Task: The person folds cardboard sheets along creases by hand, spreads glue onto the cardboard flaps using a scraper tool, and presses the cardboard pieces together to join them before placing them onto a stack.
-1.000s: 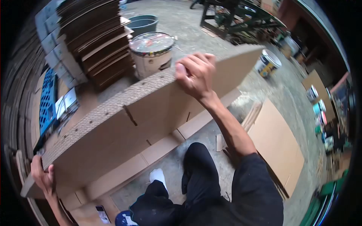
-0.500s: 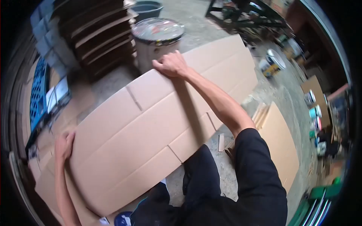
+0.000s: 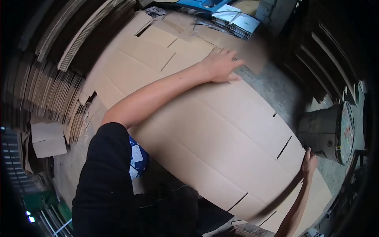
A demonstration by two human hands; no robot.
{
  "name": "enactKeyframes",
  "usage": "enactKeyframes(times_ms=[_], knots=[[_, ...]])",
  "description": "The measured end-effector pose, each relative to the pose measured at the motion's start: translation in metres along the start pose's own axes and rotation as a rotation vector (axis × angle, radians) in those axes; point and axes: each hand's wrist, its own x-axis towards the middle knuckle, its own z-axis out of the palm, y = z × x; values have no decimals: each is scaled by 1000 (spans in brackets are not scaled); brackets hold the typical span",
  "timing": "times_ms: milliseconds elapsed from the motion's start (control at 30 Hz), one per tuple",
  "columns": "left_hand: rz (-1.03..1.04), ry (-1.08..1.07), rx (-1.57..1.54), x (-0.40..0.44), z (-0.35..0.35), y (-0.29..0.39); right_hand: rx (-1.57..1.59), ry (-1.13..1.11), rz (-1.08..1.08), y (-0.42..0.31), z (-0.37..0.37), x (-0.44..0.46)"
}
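Observation:
A large brown cardboard sheet (image 3: 221,130) with cut slots and crease lines slants across the middle of the head view, low in front of my body. My left hand (image 3: 224,66) lies at its upper edge, fingers spread apart and thumb pointing out. At the right, my right hand (image 3: 310,161) grips the sheet's far edge, with part of the fingers hidden. More flat slotted cardboard (image 3: 148,49) lies at the upper left, beyond my left forearm.
Cardboard stacks (image 3: 43,89) stand at the left, with dark stacked sheets (image 3: 327,59) at the upper right. A paint-stained drum (image 3: 323,132) stands beyond my right hand. Bundled white sheets (image 3: 236,20) lie near a blue crate (image 3: 203,4). A blue-and-white object (image 3: 138,158) is below my left arm.
The view has swung left. The sheet has gone from tilted up to lower and flatter beside the other cardboard. My left hand has moved along its edge and spread its fingers.

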Motion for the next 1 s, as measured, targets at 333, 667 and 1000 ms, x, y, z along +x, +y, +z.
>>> enactKeyframes(times_ms=[333, 667, 1000], knots=[[29, 174, -558, -151, -114, 59, 346, 474, -372, 33, -41, 35], [-493, 231, -1875, -395, -62, 222, 248, 30, -1080, -260, 25, -313], [-1059, -67, -1913, -451, -161, 231, 231, 255, -1103, -286, 122, -336]])
